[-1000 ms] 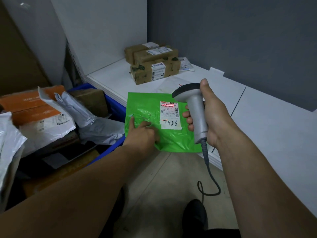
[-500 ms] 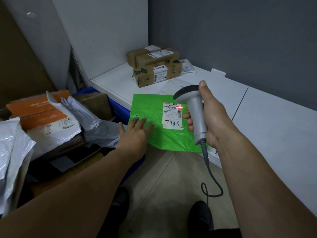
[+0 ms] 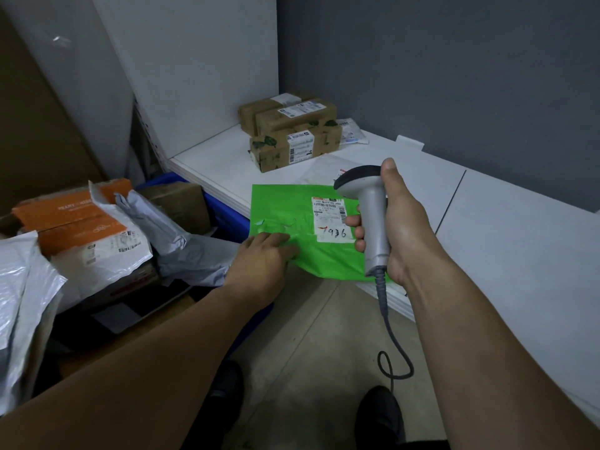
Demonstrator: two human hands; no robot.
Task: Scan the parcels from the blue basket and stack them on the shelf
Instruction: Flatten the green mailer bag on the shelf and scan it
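Note:
A green plastic parcel with a white label marked 1936 lies on the white shelf, its near edge hanging over the shelf front. My left hand rests on the parcel's near left corner with fingers laid flat on top; the thumb is hidden. My right hand grips a grey barcode scanner just right of the label, its head above it. The blue basket stands at the left, holding several parcels.
Three brown boxes are stacked at the shelf's back, with a white pouch behind them. In the basket lie an orange box, grey and white mailers and a brown box. The scanner's cable hangs over the floor.
The red scan line on the label has gone out. My left hand lifted off the parcel with fingers spread, then came down on its near left corner. The scanner barely moved.

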